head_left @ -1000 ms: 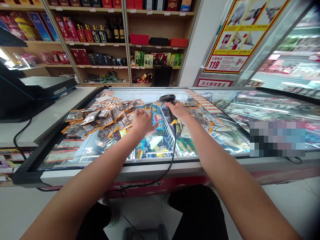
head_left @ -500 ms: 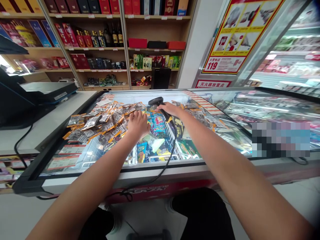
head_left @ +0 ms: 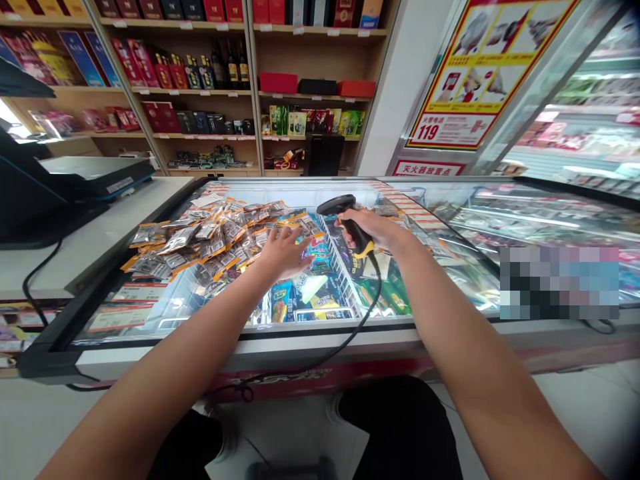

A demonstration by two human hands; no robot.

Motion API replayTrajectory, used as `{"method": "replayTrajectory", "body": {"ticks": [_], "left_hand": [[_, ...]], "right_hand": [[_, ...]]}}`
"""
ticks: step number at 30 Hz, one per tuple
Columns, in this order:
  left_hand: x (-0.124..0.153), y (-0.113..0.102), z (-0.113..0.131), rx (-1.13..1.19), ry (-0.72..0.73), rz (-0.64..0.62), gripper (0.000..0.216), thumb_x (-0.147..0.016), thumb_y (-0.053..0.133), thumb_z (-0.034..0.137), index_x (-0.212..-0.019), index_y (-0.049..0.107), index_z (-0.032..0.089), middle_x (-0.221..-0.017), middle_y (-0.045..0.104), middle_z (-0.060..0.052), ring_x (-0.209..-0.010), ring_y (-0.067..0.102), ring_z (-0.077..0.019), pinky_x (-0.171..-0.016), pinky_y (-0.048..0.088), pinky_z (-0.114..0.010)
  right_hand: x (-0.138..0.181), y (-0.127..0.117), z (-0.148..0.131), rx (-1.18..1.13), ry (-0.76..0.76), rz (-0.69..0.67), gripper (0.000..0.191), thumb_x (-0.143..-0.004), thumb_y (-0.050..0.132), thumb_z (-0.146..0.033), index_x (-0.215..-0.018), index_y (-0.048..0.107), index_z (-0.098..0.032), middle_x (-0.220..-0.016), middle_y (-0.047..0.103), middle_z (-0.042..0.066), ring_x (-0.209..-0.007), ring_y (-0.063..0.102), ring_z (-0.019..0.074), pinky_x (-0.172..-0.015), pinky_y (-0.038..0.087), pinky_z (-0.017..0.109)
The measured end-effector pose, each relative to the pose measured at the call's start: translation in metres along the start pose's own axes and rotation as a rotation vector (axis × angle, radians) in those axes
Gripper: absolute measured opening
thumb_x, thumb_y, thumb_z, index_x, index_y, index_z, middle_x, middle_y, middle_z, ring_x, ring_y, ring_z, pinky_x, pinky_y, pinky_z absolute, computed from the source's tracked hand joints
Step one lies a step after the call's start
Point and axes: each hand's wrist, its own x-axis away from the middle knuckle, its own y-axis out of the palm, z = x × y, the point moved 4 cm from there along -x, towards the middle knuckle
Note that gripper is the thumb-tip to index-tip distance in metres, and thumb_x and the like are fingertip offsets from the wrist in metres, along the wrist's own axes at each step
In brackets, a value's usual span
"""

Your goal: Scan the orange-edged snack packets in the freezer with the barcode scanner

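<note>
My right hand point(head_left: 373, 229) is closed round the handle of a black barcode scanner point(head_left: 345, 217) with a yellow band; its head points left over the freezer lid. A black cable point(head_left: 345, 333) hangs from the scanner over the freezer's front edge. My left hand point(head_left: 283, 252) lies with fingers spread on the right edge of a pile of several small orange-and-silver snack packets point(head_left: 200, 240). The pile rests on the glass lid of a chest freezer point(head_left: 320, 333). Colourful ice-cream packs point(head_left: 315, 287) show under the glass below both hands.
A white counter point(head_left: 90, 240) at the left carries a black till terminal point(head_left: 45, 193) with a cable. Wooden shelves point(head_left: 250, 87) with boxes and bottles stand behind. A red-and-yellow poster point(head_left: 475, 67) and a second glass-topped freezer point(head_left: 550, 220) are at the right.
My left hand has opened from a curled grip to spread fingers on the packets. My right hand has drawn the scanner back to the right and tilted it up.
</note>
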Motion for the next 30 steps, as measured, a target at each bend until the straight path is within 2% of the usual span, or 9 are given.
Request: {"method": "replayTrajectory", "body": {"ticks": [4, 9, 15, 17, 19, 22, 25, 27, 30], "left_hand": [[-0.001, 0.002, 0.001, -0.004, -0.029, -0.002, 0.073, -0.106, 0.030, 0.064, -0.168, 0.041, 0.026, -0.174, 0.036, -0.015, -0.158, 0.032, -0.0434, -0.124, 0.027, -0.063], [-0.002, 0.000, 0.001, 0.029, -0.050, -0.030, 0.074, -0.105, 0.032, 0.065, -0.168, 0.039, 0.027, -0.176, 0.033, -0.012, -0.160, 0.029, -0.0436, -0.125, 0.025, -0.065], [-0.003, 0.002, 0.001, 0.020, -0.046, -0.028, 0.075, -0.105, 0.031, 0.066, -0.169, 0.038, 0.027, -0.176, 0.033, -0.014, -0.160, 0.027, -0.0452, -0.126, 0.023, -0.066], [-0.002, 0.000, 0.001, 0.009, -0.053, -0.024, 0.075, -0.105, 0.031, 0.066, -0.166, 0.042, 0.025, -0.174, 0.036, -0.015, -0.159, 0.028, -0.0449, -0.125, 0.024, -0.065], [-0.002, -0.003, 0.001, -0.016, -0.072, 0.012, 0.072, -0.105, 0.032, 0.066, -0.158, 0.053, 0.023, -0.169, 0.044, -0.015, -0.157, 0.033, -0.0433, -0.124, 0.028, -0.062], [-0.001, -0.011, 0.001, -0.038, -0.059, 0.091, 0.065, -0.105, 0.034, 0.065, -0.141, 0.066, 0.021, -0.160, 0.054, -0.015, -0.152, 0.038, -0.0407, -0.122, 0.030, -0.058], [-0.002, -0.014, 0.002, -0.002, 0.053, 0.131, 0.060, -0.107, 0.032, 0.060, -0.135, 0.068, 0.020, -0.142, 0.067, -0.015, -0.142, 0.048, -0.0368, -0.120, 0.031, -0.055], [-0.003, -0.014, 0.002, 0.009, 0.091, 0.149, 0.059, -0.108, 0.031, 0.058, -0.136, 0.066, 0.020, -0.132, 0.071, -0.015, -0.134, 0.053, -0.0349, -0.117, 0.033, -0.053], [-0.004, -0.013, 0.005, -0.047, 0.063, 0.168, 0.058, -0.107, 0.035, 0.060, -0.135, 0.068, 0.021, -0.134, 0.067, -0.017, -0.134, 0.051, -0.0366, -0.113, 0.035, -0.053]], "right_hand": [[0.001, -0.008, 0.008, 0.047, 0.137, -0.090, 0.028, -0.092, 0.069, -0.049, -0.091, 0.065, -0.022, -0.057, 0.061, 0.003, -0.047, 0.056, 0.0195, -0.043, 0.045, 0.030], [-0.001, -0.009, 0.012, 0.057, 0.141, -0.148, 0.033, -0.089, 0.073, -0.055, -0.089, 0.063, -0.024, -0.058, 0.062, 0.004, -0.047, 0.055, 0.0202, -0.043, 0.045, 0.031], [0.011, -0.003, 0.001, 0.026, 0.157, -0.093, 0.032, -0.091, 0.072, -0.051, -0.082, 0.059, -0.023, -0.056, 0.059, 0.004, -0.046, 0.052, 0.0182, -0.043, 0.044, 0.030], [0.013, -0.002, -0.002, 0.022, 0.131, -0.052, 0.032, -0.091, 0.072, -0.050, -0.082, 0.059, -0.023, -0.059, 0.062, 0.005, -0.048, 0.054, 0.0186, -0.045, 0.046, 0.031], [0.009, -0.007, -0.004, -0.003, 0.067, 0.044, 0.031, -0.092, 0.072, -0.050, -0.085, 0.061, -0.022, -0.067, 0.068, 0.008, -0.057, 0.061, 0.0210, -0.053, 0.052, 0.033], [-0.001, -0.025, -0.004, 0.075, -0.030, 0.332, 0.032, -0.094, 0.067, -0.053, -0.088, 0.064, -0.022, -0.075, 0.071, 0.009, -0.072, 0.068, 0.0242, -0.068, 0.055, 0.034], [-0.012, -0.043, -0.001, 0.322, -0.056, 0.538, 0.038, -0.095, 0.063, -0.059, -0.086, 0.064, -0.022, -0.067, 0.064, 0.007, -0.075, 0.065, 0.0275, -0.070, 0.049, 0.036], [-0.022, -0.048, 0.004, 0.433, -0.039, 0.531, 0.040, -0.095, 0.060, -0.061, -0.084, 0.064, -0.022, -0.067, 0.063, 0.006, -0.075, 0.062, 0.0280, -0.070, 0.045, 0.037], [-0.040, -0.049, 0.011, 0.518, 0.005, 0.435, 0.042, -0.095, 0.056, -0.061, -0.081, 0.064, -0.022, -0.078, 0.067, 0.007, -0.074, 0.060, 0.0260, -0.072, 0.042, 0.036]]}}
